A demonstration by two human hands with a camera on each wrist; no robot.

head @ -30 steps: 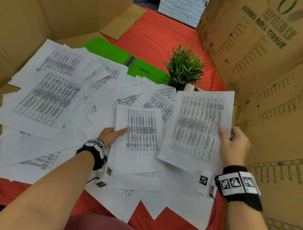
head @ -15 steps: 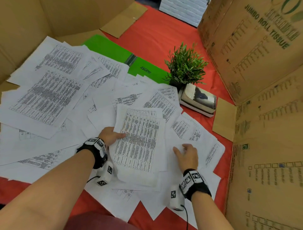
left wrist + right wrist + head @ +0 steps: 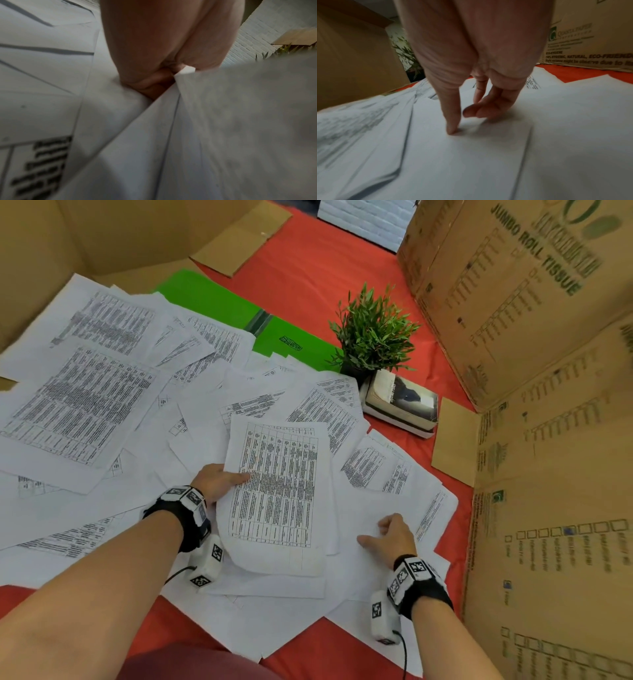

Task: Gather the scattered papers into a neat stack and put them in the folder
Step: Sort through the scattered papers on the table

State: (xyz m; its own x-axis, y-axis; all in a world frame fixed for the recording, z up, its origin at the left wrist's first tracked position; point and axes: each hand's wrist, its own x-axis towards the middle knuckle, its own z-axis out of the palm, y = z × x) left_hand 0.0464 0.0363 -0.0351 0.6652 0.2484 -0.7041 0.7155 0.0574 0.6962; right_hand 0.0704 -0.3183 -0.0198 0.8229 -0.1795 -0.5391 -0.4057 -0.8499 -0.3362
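White printed papers (image 3: 85, 412) lie scattered over the red cloth. My left hand (image 3: 219, 481) pinches the left edge of a small gathered stack (image 3: 277, 491), thumb on top; the left wrist view shows the fingers (image 3: 150, 83) tucked under the stack (image 3: 223, 128). My right hand (image 3: 387, 534) rests on a blank sheet (image 3: 363, 508) right of the stack. Its thumb tip presses the sheet (image 3: 471, 155) and its fingers (image 3: 481, 111) are curled in, with nothing between them. The green folder (image 3: 219, 302) lies open at the back, its near edge under papers.
A small potted plant (image 3: 373, 333) and a book (image 3: 400, 402) sit just behind the right-hand papers. Tall cardboard boxes (image 3: 513, 302) wall the right side, and more cardboard (image 3: 68, 241) stands at the left. A loose cardboard piece (image 3: 455, 440) lies by the book.
My right hand laid the sheet it held onto the stack in my left hand, then moved back to the right onto a blank sheet and curled its fingers. The left hand stayed put.
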